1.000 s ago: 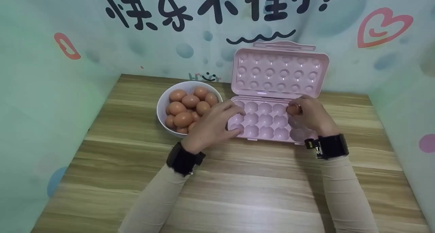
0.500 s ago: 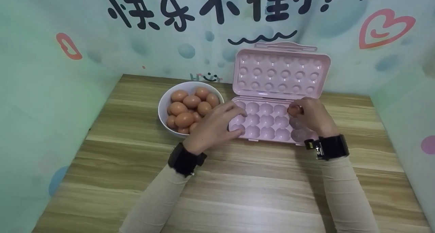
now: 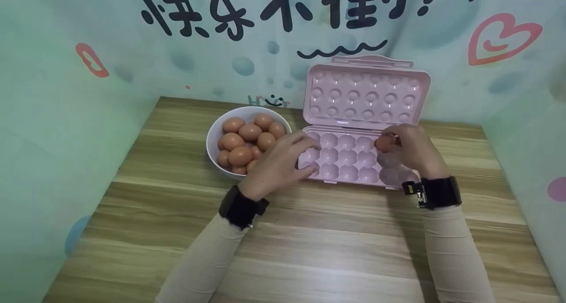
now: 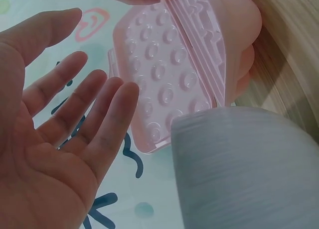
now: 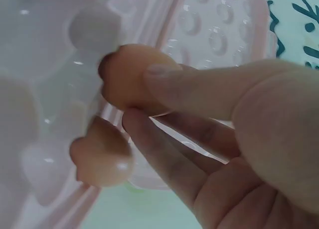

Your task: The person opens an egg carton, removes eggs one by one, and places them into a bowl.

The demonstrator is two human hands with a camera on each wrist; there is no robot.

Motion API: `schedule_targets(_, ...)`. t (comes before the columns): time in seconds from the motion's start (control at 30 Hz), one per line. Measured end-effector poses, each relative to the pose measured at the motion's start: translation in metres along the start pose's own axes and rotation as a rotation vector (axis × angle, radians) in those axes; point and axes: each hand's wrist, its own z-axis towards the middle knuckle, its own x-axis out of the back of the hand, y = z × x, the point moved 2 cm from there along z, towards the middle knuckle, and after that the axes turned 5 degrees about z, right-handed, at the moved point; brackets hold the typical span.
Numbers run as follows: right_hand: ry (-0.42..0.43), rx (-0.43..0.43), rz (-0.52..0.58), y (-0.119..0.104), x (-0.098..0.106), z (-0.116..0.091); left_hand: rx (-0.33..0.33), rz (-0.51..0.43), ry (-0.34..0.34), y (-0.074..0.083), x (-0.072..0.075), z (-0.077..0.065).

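My right hand pinches a brown egg between thumb and fingers, over the back row near the right end of the pink egg carton. In the right wrist view a second egg sits in the carton beside the held egg; my hand hides it in the head view. My left hand hovers with loosely bent fingers over the carton's left end and the bowl's right rim. Nothing lies in its palm in the left wrist view. The carton's lid stands raised against the backdrop.
A white bowl heaped with brown eggs stands left of the carton, partly covered by my left hand. Both are on a wood-grain table. A printed cloth backdrop rises behind and along both sides.
My right hand has shifted slightly, its wrist a little to the right, with the egg still pinched at nearly the same place. The left hand keeps its place.
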Motion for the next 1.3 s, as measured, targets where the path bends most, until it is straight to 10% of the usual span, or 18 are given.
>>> schedule_targets(0.5,0.150,0.097,0.244,-0.072,0.011,-0.011,0.021,-0.106,0.077,-0.002,0.005,0.004)
schedule_targets(1.3,-0.020,0.236,0.555,-0.133,-0.031,-0.023,-0.101,-0.176,0.158,0.007,0.003,0.006)
